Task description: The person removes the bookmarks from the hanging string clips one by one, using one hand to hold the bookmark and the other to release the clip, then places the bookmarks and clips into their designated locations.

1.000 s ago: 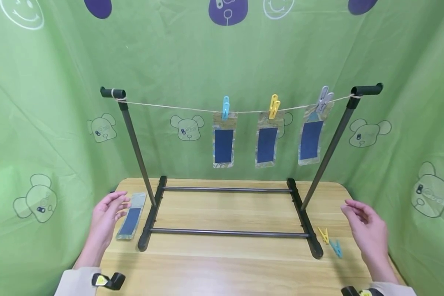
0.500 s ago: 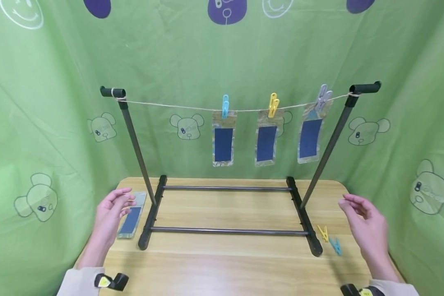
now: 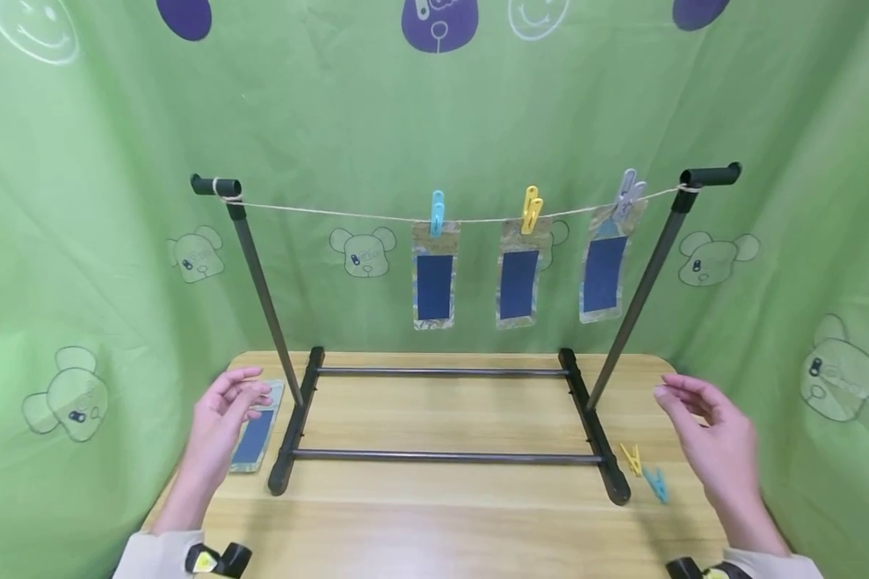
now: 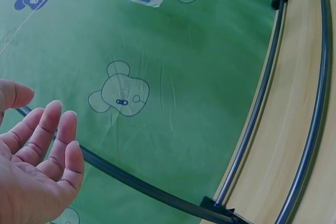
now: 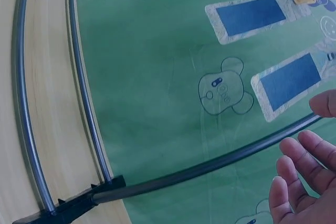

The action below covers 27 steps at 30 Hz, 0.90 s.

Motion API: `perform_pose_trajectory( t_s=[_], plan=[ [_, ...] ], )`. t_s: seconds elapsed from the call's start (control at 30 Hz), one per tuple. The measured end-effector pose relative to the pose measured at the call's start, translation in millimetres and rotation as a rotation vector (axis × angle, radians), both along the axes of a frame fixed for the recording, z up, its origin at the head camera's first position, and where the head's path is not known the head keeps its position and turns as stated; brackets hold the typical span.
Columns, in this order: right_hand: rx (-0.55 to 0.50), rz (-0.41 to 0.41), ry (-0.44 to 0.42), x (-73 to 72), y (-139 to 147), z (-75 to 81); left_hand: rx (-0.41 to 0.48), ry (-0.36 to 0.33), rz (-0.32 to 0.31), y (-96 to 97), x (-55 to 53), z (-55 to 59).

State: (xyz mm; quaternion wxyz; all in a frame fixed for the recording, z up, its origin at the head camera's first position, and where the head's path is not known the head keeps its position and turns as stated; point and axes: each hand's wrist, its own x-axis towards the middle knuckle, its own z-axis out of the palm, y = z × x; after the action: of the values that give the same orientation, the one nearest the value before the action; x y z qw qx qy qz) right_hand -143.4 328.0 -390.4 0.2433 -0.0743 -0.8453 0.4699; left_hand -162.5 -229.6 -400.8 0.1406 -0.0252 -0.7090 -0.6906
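My left hand [image 3: 226, 418] hovers at the left with loosely bent fingers and nothing in them. Below it, partly hidden, a patterned card with a blue panel [image 3: 255, 434] lies on the table. On the right, my right hand [image 3: 717, 442] is raised, its fingers relaxed and holding nothing. Nearest to it on the table are a yellow clothespin [image 3: 632, 459] and a blue clothespin [image 3: 655, 485]. Three similar cards hang from a string [image 3: 319, 211]: the left card [image 3: 434, 287] by a blue clothespin [image 3: 438, 214], the middle card [image 3: 518, 284] by a yellow one, the right card [image 3: 603, 273] by a grey one.
A black rack [image 3: 449, 457] stands on the wooden table [image 3: 434, 523], its two posts holding the string. The left post [image 3: 264, 297] and right post [image 3: 640, 297] rise between the hands. Green printed cloth [image 3: 319, 121] surrounds the table at the back and sides.
My left hand has drifted slightly right and up, covering more of the card's top. My right hand has shifted slightly left and up. The cards and clothespins stay in place.
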Motion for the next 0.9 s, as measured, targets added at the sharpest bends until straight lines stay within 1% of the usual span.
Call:
perform_pose_trajectory(
  t_s=[0.2, 0.4, 0.63, 0.9],
  plan=[
    [0.023, 0.029, 0.040, -4.8, -8.7, 7.8, -0.066, 0.028, -0.008, 5.4, -3.8, 3.9],
    [0.024, 0.082, 0.087, -8.7, -11.2, 15.4, -0.080, 0.040, -0.019, 9.9, -2.3, 2.8],
    [0.018, 0.099, 0.095, -9.0, -16.3, 23.4, -0.084, 0.078, -0.019, 13.7, -1.4, 5.3],
    [0.021, 0.123, 0.114, -9.6, -23.2, 32.8, -0.122, 0.046, -0.018, 18.7, -4.4, 8.8]
  ],
)
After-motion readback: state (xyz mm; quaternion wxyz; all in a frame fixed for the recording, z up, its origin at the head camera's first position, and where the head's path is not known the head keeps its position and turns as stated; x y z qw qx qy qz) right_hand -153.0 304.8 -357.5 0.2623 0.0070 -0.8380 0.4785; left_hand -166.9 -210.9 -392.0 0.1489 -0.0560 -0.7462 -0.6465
